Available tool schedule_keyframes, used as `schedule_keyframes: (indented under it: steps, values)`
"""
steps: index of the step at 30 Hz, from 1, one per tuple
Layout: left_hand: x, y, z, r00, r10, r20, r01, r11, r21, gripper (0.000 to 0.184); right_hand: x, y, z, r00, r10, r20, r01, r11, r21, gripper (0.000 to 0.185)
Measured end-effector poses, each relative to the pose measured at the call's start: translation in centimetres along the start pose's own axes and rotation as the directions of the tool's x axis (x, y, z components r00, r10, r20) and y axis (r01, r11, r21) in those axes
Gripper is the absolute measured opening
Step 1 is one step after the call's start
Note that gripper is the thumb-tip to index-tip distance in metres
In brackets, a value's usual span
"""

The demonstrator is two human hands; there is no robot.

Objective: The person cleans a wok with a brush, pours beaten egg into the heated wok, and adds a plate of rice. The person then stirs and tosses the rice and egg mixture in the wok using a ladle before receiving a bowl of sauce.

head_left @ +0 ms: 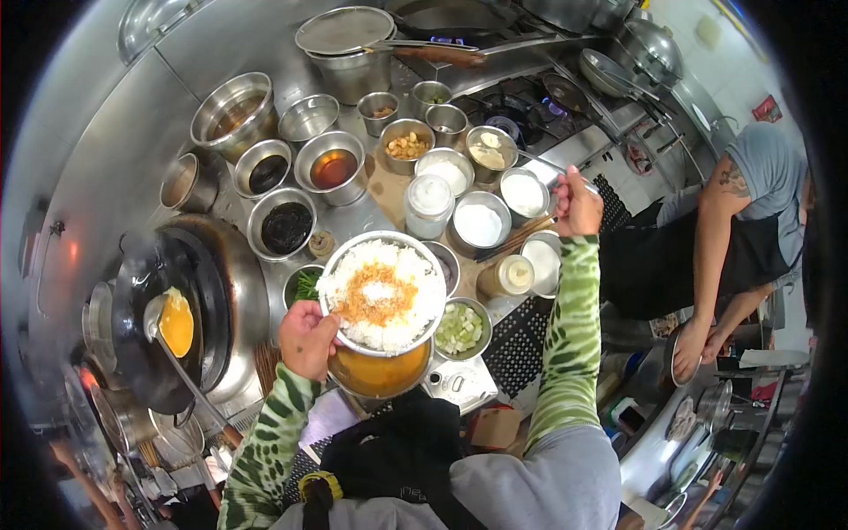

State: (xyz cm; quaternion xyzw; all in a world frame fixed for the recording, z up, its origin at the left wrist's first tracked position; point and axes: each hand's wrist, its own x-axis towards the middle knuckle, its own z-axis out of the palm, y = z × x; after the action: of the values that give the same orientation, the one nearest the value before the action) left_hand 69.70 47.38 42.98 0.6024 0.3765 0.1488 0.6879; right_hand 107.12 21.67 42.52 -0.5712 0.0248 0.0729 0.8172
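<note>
My left hand (308, 339) grips the rim of a bowl of white rice (382, 334) with brown seasoning on top, held above a container of orange-yellow liquid (380, 373). At the right, my right hand (579, 205) is closed around the handle of a thin metal spoon (549, 164), whose far end reaches over the tin of pale powder (488, 150). Below that hand are tins of white powder (479, 224) and a tin of chopped pale green vegetable (460, 329). On the left, yellow egg (177, 323) lies in a black wok (141, 353) with a ladle (155, 316) resting in it.
Tins of dark sauce (286, 226) and amber liquid (334, 168) stand behind the rice. A lidded pot (346, 35) stands at the back, beside the stove (521, 110). At the right, a co-worker (733, 212) bends with both hands at a pan.
</note>
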Motion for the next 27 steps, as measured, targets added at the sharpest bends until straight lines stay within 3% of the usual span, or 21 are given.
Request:
schedule_keyframes:
  steps: [5, 7, 11, 12, 14, 15, 16, 17, 18, 19, 20, 21, 22, 23, 24, 25, 26, 27]
  values:
    - [0.0, -0.3, 0.0, 1.0, 0.004, -0.012, -0.004, 0.999, -0.037, 0.012, -9.8, -4.2, 1.4, 0.992, -0.021, 0.121, 0.013, 0.998, 0.064, 0.026]
    - [0.0, -0.5, -0.4, 1.0, 0.014, -0.008, -0.014, 1.0, 0.028, 0.014, -13.4, -4.9, 2.1, 0.989, -0.036, 0.144, 0.032, 0.999, 0.031, 0.026]
    - [-0.9, 0.1, -0.4, 1.0, 0.002, -0.007, -0.002, 0.999, -0.054, 0.016, -19.4, -4.7, 2.6, 0.971, -0.067, 0.231, 0.109, 0.979, -0.173, 0.023]
    - [-1.1, 0.3, -0.5, 1.0, -0.001, -0.006, 0.0, 0.997, -0.075, 0.016, -20.5, -4.8, 2.5, 0.948, -0.096, 0.303, 0.18, 0.948, -0.262, 0.022]
    - [-0.8, -0.8, -1.1, 0.999, 0.021, 0.037, -0.016, 0.994, -0.106, 0.018, -20.5, -5.1, 2.7, 0.913, -0.326, 0.246, 0.401, 0.832, -0.384, 0.024]
    - [-0.8, -1.2, -1.5, 0.998, 0.031, 0.053, -0.024, 0.992, -0.123, 0.02, -20.1, -5.2, 2.7, 0.869, -0.435, 0.234, 0.494, 0.749, -0.442, 0.024]
    - [-1.1, 0.2, -1.1, 0.997, -0.077, -0.009, 0.077, 0.995, 0.055, 0.024, -17.5, -5.1, 1.8, 0.854, -0.49, 0.177, 0.491, 0.645, -0.585, 0.028]
    - [-0.9, -0.8, -1.9, 0.996, -0.074, 0.058, 0.074, 0.997, -0.005, 0.027, -14.3, -4.3, 1.0, 0.763, -0.597, 0.247, 0.591, 0.489, -0.642, 0.031]
    - [-2.0, 0.0, -2.0, 0.999, -0.031, -0.012, 0.031, 0.999, 0.033, 0.027, -11.2, -2.9, 0.2, 0.812, -0.546, 0.207, 0.479, 0.419, -0.771, 0.035]
    - [-2.4, 0.7, -2.4, 0.998, -0.059, 0.007, 0.059, 0.998, 0.01, 0.028, -6.9, -0.5, -1.5, 0.796, -0.52, 0.311, 0.532, 0.355, -0.768, 0.039]
    - [-2.8, 0.8, -2.6, 0.998, -0.061, 0.008, 0.061, 0.997, -0.038, 0.028, -4.0, 1.1, -2.5, 0.897, -0.349, 0.271, 0.371, 0.26, -0.892, 0.041]
    - [-3.8, 1.3, -3.9, 0.999, 0.012, 0.049, -0.009, 0.998, -0.054, 0.026, -0.3, 4.5, -4.7, 0.82, -0.438, 0.368, 0.506, 0.254, -0.825, 0.04]
    - [-5.3, 1.5, -4.8, 0.999, 0.05, 0.023, -0.044, 0.976, -0.215, 0.025, 2.0, 6.6, -6.5, 0.814, -0.389, 0.432, 0.515, 0.138, -0.846, 0.041]
    - [-6.8, 3.1, -6.2, 1.0, 0.004, 0.011, -0.003, 0.996, -0.092, 0.024, 4.8, 8.6, -9.0, 0.869, -0.253, 0.426, 0.469, 0.141, -0.872, 0.042]
    - [-8.5, 3.2, -8.0, 1.0, -0.004, 0.014, 0.006, 0.978, -0.211, 0.023, 5.1, 9.0, -9.6, 0.903, -0.129, 0.41, 0.429, 0.335, -0.839, 0.045]
    - [-10.3, 3.0, -10.2, 1.0, 0.002, 0.027, 0.007, 0.945, -0.328, 0.022, 6.0, 9.8, -10.7, 0.899, -0.13, 0.418, 0.427, 0.473, -0.771, 0.043]
    - [-12.2, 3.0, -12.5, 1.0, 0.022, -0.018, -0.027, 0.943, -0.331, 0.022, 3.0, 8.2, -9.0, 0.895, -0.196, 0.4, 0.435, 0.195, -0.879, 0.043]
    - [-12.5, 4.3, -11.9, 0.998, 0.029, -0.06, -0.046, 0.952, -0.303, 0.021, 4.4, 7.7, -9.6, 0.968, 0.02, 0.249, 0.221, 0.393, -0.892, 0.04]
